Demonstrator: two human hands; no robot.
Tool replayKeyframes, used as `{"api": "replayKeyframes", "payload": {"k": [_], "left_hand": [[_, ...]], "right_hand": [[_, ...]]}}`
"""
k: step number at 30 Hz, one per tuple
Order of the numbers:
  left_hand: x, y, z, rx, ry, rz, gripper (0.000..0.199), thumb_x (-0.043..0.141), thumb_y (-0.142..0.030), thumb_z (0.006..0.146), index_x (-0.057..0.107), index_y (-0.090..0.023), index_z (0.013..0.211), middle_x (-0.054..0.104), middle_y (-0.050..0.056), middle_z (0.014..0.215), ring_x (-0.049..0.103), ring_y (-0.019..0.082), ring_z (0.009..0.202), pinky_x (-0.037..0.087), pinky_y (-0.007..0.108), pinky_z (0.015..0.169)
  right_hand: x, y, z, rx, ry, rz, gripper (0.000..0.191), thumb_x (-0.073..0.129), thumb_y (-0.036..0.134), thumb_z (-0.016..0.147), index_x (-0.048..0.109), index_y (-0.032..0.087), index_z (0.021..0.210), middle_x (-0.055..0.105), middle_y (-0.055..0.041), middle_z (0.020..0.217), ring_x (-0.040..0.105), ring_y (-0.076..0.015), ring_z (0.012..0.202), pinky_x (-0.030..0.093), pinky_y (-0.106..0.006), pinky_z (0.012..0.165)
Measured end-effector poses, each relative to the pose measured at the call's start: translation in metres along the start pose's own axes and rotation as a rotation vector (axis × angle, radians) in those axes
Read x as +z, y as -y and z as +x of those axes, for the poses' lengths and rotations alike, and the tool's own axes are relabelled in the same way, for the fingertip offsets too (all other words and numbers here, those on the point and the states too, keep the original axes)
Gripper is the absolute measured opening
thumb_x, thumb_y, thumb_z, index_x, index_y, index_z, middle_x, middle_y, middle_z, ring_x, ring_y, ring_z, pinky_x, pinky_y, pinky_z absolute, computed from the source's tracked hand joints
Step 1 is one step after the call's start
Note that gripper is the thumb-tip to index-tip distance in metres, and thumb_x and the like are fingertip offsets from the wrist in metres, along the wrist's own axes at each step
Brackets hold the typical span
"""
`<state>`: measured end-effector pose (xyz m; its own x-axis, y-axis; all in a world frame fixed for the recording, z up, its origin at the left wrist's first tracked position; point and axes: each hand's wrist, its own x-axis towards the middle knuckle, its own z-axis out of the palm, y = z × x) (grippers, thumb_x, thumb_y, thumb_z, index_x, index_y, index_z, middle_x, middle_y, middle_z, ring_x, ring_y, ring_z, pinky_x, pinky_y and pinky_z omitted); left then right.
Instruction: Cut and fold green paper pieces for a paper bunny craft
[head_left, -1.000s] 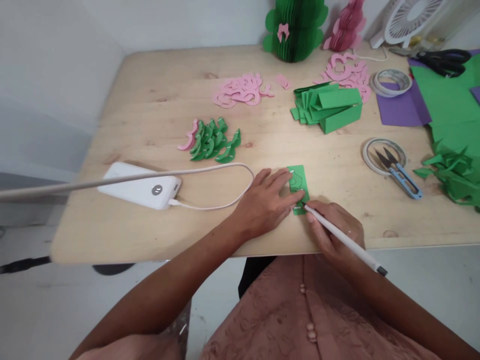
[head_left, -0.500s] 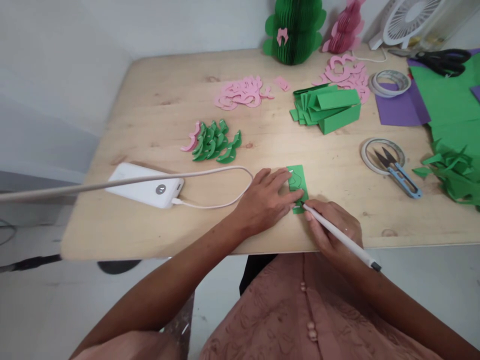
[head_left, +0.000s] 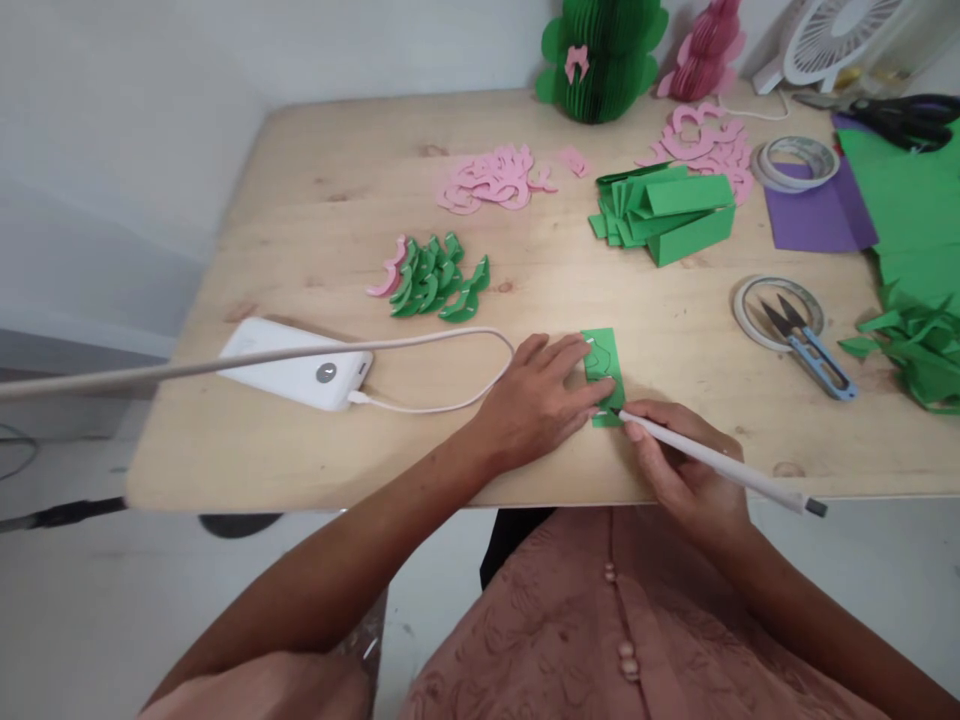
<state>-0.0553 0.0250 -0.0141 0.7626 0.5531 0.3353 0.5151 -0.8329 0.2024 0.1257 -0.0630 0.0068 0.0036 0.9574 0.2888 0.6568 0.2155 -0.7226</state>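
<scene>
A small green paper strip [head_left: 604, 345] lies near the table's front edge, with a curved outline drawn on it and small pale marks along its edge. My left hand [head_left: 536, 400] rests flat over its left side, fingers spread, fingertips pressing on the paper. In my right hand [head_left: 686, 455] is a white pencil [head_left: 720, 463] with a dark end cap, pinched near its point. The pencil tip touches the lower right part of the strip. Part of the strip is hidden under my left fingers.
A white power bank [head_left: 296, 365] with its cable lies left. Stapled green pieces [head_left: 431, 280], pink cutouts [head_left: 491, 180] and folded green paper [head_left: 667, 212] lie beyond. Blue thread snips [head_left: 814, 355] rest on a tape roll [head_left: 742, 310]; green scraps [head_left: 915, 340] are far right.
The pencil's rear end has swung to the right and a little up, its tip staying on the strip's lower part. My left hand keeps its place on the paper. The view has shifted slightly.
</scene>
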Motion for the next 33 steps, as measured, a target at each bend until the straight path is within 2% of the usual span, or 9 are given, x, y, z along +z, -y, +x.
{"api": "replayKeyframes", "payload": {"k": [4,9,33], "left_hand": [[-0.0003,-0.0002,0.0005,0.000,-0.004,-0.003,0.024,0.053,-0.029,0.090,0.063,-0.026,0.112,0.055,0.014,0.123,0.048,0.028,0.123,0.037,0.045,0.099],[-0.0006,-0.0001,0.0005,-0.006,-0.013,-0.015,0.025,0.052,-0.029,0.091,0.063,-0.026,0.113,0.055,0.013,0.124,0.049,0.027,0.123,0.036,0.045,0.101],[-0.0016,-0.0006,0.0008,-0.013,-0.018,-0.033,0.024,0.051,-0.028,0.091,0.063,-0.026,0.112,0.056,0.014,0.122,0.049,0.027,0.122,0.037,0.045,0.100]], "right_hand": [[0.0018,0.0033,0.0005,0.073,0.022,-0.003,0.011,0.058,0.023,0.086,0.064,0.021,0.094,0.070,-0.0023,0.085,0.065,-0.0146,0.073,0.052,-0.027,0.066],[0.0032,0.0066,0.0025,0.068,0.032,-0.078,0.006,0.058,0.024,0.084,0.061,0.021,0.087,0.069,-0.0009,0.077,0.065,-0.0144,0.067,0.051,-0.025,0.060],[0.0050,0.0076,0.0046,-0.001,0.022,-0.131,0.005,0.058,0.024,0.084,0.062,0.021,0.082,0.070,-0.0001,0.073,0.065,-0.0140,0.063,0.051,-0.026,0.060]]}}
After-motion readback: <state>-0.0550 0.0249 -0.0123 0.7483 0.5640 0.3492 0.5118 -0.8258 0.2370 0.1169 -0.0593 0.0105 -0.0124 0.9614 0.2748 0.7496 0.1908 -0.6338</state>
